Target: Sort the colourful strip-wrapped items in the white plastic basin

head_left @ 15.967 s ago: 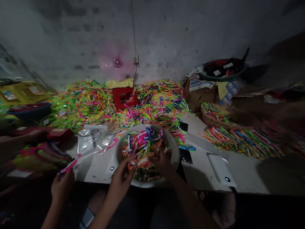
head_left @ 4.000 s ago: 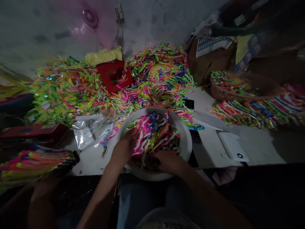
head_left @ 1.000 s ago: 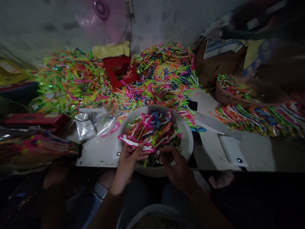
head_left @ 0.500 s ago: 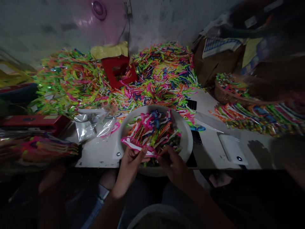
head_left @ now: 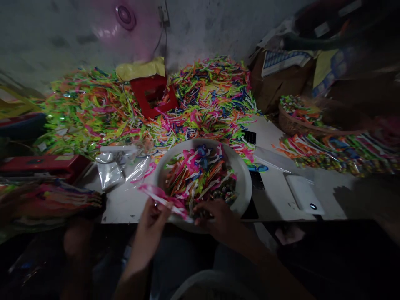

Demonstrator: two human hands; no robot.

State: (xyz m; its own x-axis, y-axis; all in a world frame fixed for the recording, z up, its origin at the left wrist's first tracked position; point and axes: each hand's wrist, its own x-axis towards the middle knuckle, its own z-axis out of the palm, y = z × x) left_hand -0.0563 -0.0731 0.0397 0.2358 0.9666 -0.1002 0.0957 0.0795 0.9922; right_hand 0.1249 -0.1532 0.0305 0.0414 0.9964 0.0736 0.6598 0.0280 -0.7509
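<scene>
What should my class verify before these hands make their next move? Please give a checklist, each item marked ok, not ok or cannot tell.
1. Left hand has a grip on the pink piece: ok.
2. Right hand touches the pink piece: cannot tell; blurred and dark there.
3. Basin close to both hands: ok.
4. Strips in the basin all aligned: not ok; they lie at mixed angles.
5. White device clear of the basin: ok; apart, to its right.

We see two bare hands, the left hand (head_left: 153,220) and the right hand (head_left: 220,220), with slim fingers (head_left: 165,211) and uncovered forearms (head_left: 135,260). The clothing (head_left: 173,252) below is dark and bluish; its details are too dim for us.
</scene>
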